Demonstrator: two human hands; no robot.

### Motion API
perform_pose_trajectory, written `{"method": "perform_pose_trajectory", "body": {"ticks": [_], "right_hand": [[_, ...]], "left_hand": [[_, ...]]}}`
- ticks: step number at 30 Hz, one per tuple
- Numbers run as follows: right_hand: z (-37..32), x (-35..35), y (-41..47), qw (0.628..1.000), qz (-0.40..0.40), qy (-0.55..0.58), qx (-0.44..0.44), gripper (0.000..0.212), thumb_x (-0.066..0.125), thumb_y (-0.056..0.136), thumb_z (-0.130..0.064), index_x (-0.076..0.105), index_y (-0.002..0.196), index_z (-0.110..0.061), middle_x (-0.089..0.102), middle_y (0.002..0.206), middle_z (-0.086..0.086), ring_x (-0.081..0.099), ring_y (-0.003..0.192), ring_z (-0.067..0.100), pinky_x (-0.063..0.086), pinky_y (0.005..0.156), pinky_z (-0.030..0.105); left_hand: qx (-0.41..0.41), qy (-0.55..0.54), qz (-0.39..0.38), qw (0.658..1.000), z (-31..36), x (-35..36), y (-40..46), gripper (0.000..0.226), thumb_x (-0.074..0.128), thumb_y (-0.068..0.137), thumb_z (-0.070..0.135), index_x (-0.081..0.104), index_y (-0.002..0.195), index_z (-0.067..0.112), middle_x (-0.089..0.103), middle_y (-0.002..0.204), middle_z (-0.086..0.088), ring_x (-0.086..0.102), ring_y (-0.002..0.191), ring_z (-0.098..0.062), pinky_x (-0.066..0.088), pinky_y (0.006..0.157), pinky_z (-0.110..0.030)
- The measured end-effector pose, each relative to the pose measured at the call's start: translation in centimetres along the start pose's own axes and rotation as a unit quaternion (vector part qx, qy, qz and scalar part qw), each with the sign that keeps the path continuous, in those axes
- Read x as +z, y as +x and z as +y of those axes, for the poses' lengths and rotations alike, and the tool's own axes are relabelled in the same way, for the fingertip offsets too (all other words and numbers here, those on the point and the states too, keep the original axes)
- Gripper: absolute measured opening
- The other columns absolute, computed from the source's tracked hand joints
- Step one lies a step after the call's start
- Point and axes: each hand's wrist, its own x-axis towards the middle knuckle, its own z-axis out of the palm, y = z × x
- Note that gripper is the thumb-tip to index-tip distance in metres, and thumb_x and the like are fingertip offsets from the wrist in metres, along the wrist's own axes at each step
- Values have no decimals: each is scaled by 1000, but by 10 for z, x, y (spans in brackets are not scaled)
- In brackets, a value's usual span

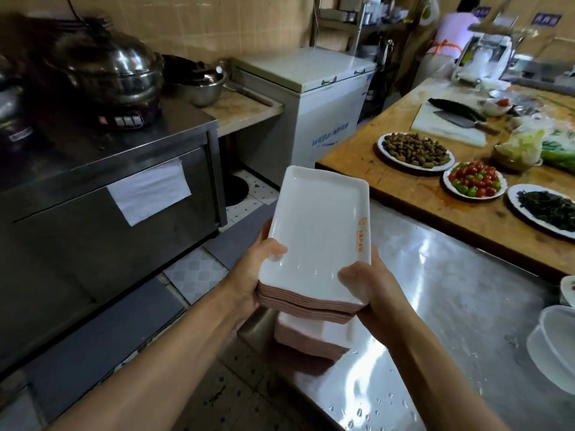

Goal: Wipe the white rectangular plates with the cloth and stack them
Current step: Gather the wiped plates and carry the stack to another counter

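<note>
left hand (249, 275): we grip the plate stack (317, 225) at its near left corner
right hand (370, 287): we grip its near right corner
counter (451, 306): below the hands

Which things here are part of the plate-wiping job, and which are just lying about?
Job: stack of white rectangular plates, gripped by left hand and right hand; second plate stack on steel counter. No cloth visible.

Lying about: peanuts plate, tomato plate, greens plate, cleaver, steamer pot.
</note>
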Motion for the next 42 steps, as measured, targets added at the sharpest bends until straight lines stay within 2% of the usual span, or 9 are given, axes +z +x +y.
{"method": "perform_pose_trajectory", "body": {"ticks": [3,5,12,18,22,28,31,38,42], "right_hand": [[-24,8,3,999,-23,-34,-22,87,48,53,-3,42,134,-32,66,113,7,64,103,28,54,65,29],[-38,14,5,997,-42,-44,-38,86,49,53,-3,44,132,-35,68,110,5,66,98,26,54,65,30],[-74,52,19,985,-107,-77,-110,86,56,64,-1,39,127,-57,63,105,-9,65,97,13,57,71,39],[-80,109,45,973,-128,-98,-166,87,52,65,-1,34,134,-51,61,111,-12,62,102,9,57,73,33],[-75,158,79,972,-118,-92,-180,86,48,64,-3,36,134,-51,62,114,-13,62,101,11,55,73,29],[-67,235,137,971,-79,-105,-200,83,49,65,-5,36,133,-52,62,109,-18,62,99,7,55,71,24],[-69,261,166,974,-61,-101,-194,83,52,65,-9,34,133,-54,60,109,-18,61,98,7,56,73,28],[-85,279,243,977,-41,-97,-187,85,50,65,-6,33,139,-45,55,127,-1,57,113,23,54,87,48],[-90,265,303,979,-26,-81,-188,86,51,64,-6,34,137,-46,58,121,-6,60,106,21,57,78,40]], "left_hand": [[32,-3,7,999,19,6,-11,39,54,81,15,56,119,21,75,86,3,71,75,-12,53,55,-21],[56,1,17,998,32,6,-18,54,61,70,17,55,124,19,75,90,2,71,78,-13,54,57,-21],[144,4,49,988,72,-14,-36,66,56,68,24,49,133,23,73,96,0,70,82,-14,54,58,-23],[200,-5,49,979,104,-62,-36,49,55,66,24,62,112,41,72,99,1,70,86,-16,55,61,-27],[232,8,43,972,132,-114,-20,65,52,66,19,51,128,40,70,107,2,68,91,-16,55,63,-25],[224,31,31,974,185,-199,17,71,52,64,18,48,130,43,70,107,5,68,93,-16,55,63,-25],[224,43,26,973,207,-230,40,71,51,64,16,48,132,40,70,108,7,68,90,-12,54,62,-22],[237,55,1,970,236,-266,119,69,49,65,15,51,131,36,68,113,4,66,96,-15,53,66,-21],[232,57,-16,971,248,-274,188,67,49,66,14,52,129,36,68,113,1,66,96,-17,53,66,-23]]}}
